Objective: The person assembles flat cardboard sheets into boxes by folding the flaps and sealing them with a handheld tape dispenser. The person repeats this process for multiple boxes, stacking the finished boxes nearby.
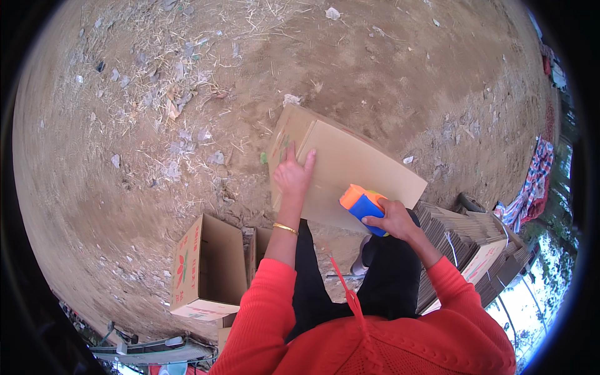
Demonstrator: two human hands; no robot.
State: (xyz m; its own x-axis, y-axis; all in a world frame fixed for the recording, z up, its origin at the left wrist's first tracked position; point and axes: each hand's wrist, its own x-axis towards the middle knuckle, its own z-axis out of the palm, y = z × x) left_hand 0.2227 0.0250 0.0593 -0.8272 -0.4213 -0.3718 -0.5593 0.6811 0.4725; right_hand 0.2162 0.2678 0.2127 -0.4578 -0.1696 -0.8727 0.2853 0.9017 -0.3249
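1. My right hand is closed around a blue and orange tool, with the thumb along its side; the tool is over the near right part of a closed-looking carton.
2. My left hand is lying on the left part of this carton, index finger and thumb apart, near a fold line.
3. The carton is in front of my knees, tilted; what it contains, I cannot tell.
4. At my left there is an open box, with red and green print outside; its brown inner walls are visible, the bottom is in shadow. Just beside it, another box is partly hidden.
5. At my right, flattened cardboard is piled in a stack.
6. The ground is brown earth, with straw and scraps.
7. Farther right lies a patterned cloth, near greenery.
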